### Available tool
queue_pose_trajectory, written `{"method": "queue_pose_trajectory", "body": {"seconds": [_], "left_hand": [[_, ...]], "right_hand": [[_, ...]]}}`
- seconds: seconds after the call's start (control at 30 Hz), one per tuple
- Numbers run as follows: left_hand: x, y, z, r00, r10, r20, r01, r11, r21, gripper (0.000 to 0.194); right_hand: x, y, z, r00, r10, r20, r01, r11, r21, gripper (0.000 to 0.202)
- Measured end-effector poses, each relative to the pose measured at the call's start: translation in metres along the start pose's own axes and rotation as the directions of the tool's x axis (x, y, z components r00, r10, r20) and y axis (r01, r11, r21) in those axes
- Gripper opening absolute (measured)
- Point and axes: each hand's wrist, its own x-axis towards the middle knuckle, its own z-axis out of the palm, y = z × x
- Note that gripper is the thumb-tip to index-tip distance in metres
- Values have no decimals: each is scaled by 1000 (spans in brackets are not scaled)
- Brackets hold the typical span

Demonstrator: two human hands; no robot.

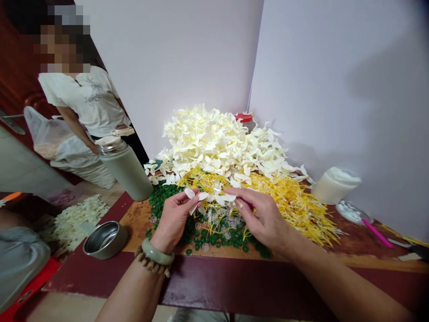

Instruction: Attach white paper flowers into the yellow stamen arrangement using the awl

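Observation:
My left hand [174, 219], with a pale bangle and a brown bead bracelet at the wrist, is closed in a pinch on a white artificial flower petal piece [192, 197]. Opposite it, my right hand [263, 217] is also closed; its fingertips meet at white petals, but what exactly they grip is hidden. Both hands hover over yellow stamens [278, 197] and small green plastic pieces [164, 197]. A few clear plastic discs [205, 247] lie among the green pieces. Behind my hands rises a large heap of white petals [214, 138].
A wide-mouthed flask [129, 170] and a metal cup [106, 241] stand on the left of the table [234, 277]. At the right are a white jar [335, 185] and a pink-handled tool [377, 232]. A person [89, 100] stands back left, beside plastic bags [53, 138]. More petals [80, 219] lie lower left.

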Motion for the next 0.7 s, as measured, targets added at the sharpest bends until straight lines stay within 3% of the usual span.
{"method": "queue_pose_trajectory", "body": {"seconds": [0.1, 0.27, 0.43, 0.7], "left_hand": [[-2, -1, 1, 1000, -24, 15, 24, 1000, 4, 30], [-4, 0, 0, 998, 2, 67, -3, 1000, 27, 29], [-7, 3, 3, 995, -2, 103, -1, 1000, 28, 29], [-4, 3, 2, 998, -53, 38, 54, 998, -29, 31]], "right_hand": [[-2, -8, 7, 991, -95, 98, 93, 995, 23, 32], [-2, -3, 14, 986, -39, 159, 47, 998, -50, 31], [-1, 0, 12, 987, 16, 162, -5, 998, -68, 31], [-3, -4, 12, 985, -39, 171, 57, 993, -100, 27]]}}
